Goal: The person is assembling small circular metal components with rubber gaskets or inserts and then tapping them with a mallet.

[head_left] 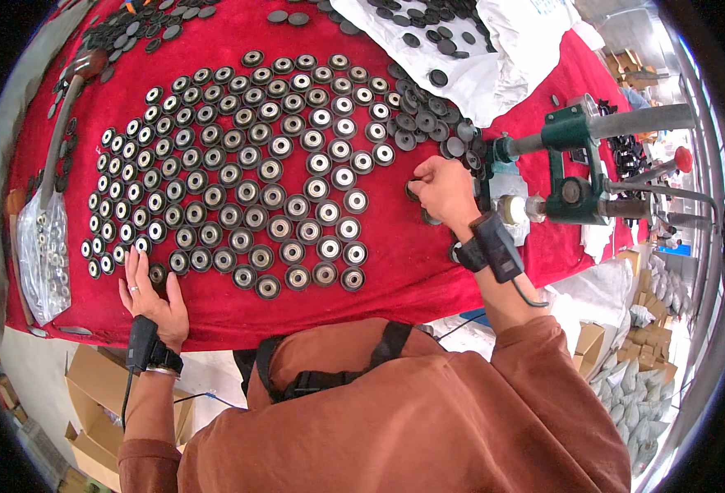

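Observation:
Rows of black round wheels with metal bearings in their centres point(247, 193) cover the red cloth point(395, 263). At the lower left edge of these rows rests my left hand point(155, 302), fingers stretched and apart, the fingertips touching the nearest wheels. My right hand point(445, 193) is closed in a pinch beside the green hand press point(572, 164). A dark round disc point(413, 191) shows partly at its fingertips; the fingers hide the rest. Plain black discs point(422, 115) lie heaped just beyond that hand.
A white sack point(510, 57) with more black discs lies at the far right. On the left are a hammer point(62, 123) and a clear plastic bag of small metal parts point(43, 255). Cardboard boxes point(99, 386) stand below the table's near edge.

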The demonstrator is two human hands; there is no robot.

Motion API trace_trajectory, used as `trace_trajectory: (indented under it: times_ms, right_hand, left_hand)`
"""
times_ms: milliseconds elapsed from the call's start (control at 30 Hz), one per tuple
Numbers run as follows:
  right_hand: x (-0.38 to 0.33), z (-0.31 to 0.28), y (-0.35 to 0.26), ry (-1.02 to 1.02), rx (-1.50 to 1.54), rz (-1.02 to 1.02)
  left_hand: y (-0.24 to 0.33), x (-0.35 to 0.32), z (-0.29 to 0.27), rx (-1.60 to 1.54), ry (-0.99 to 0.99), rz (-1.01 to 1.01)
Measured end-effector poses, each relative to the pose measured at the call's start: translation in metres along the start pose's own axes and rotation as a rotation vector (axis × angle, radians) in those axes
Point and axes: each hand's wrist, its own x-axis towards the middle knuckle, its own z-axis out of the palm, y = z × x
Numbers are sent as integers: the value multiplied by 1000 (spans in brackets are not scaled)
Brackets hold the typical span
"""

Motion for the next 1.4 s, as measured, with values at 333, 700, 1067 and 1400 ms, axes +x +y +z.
trace_trajectory:
  times_ms: [333,700,1067,1400]
  right_hand:
    - [-12,-8,-2,-39,-286,-248]
    - [13,18,-24,352,73,-568]
    - [3,41,-5,376,-298,-876]
    - [7,31,-8,191,-352,-890]
  left_hand:
    - [1,0,0,1,7,-1]
    - [-1,0,0,9,8,-4]
    - [-3,-1,3,4,14,-13]
    - [-2,2,4,1,-4,-12]
